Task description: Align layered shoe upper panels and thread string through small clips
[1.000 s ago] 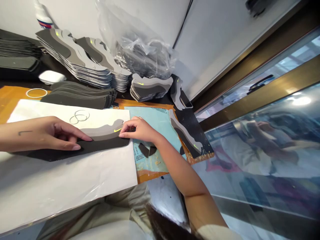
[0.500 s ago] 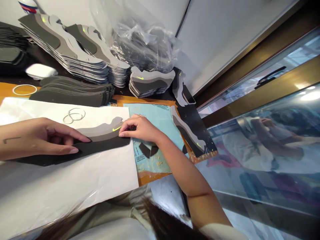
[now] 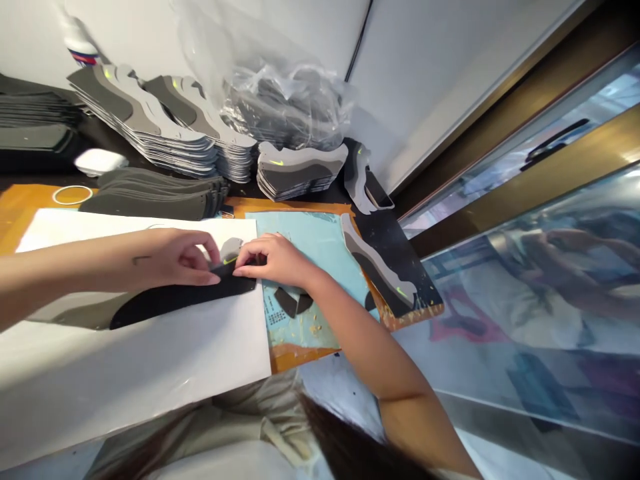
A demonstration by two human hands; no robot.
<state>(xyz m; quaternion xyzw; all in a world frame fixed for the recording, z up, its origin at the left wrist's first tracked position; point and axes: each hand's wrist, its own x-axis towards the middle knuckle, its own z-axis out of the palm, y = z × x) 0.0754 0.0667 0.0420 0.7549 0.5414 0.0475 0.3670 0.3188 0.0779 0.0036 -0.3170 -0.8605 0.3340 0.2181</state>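
A flat shoe upper piece (image 3: 165, 303) in grey and black, with a small yellow swoosh, lies on the white sheet (image 3: 200, 353). At its right end, my right hand (image 3: 277, 260) has thumb and fingertips pinched on the piece beside the swoosh. My left hand (image 3: 185, 259) is curled just to the left, its thumb and forefinger closed at the seam between the grey and black parts. The left forearm covers much of the piece's upper edge, and what lies under the fingertips is hidden.
Behind stand stacks of similar uppers (image 3: 175, 153), dark cut pieces (image 3: 155, 193) and a plastic bag (image 3: 295, 100). A blue mat (image 3: 310, 233) with dark scraps (image 3: 287, 301) lies right of the sheet. Another upper (image 3: 377, 267) rests near the table's right edge, beside a glass panel (image 3: 500, 320).
My left hand has slid right along the piece, from its middle to close beside my right hand, and its fingers have closed. My right hand stays at the swoosh. The view has shifted slightly.
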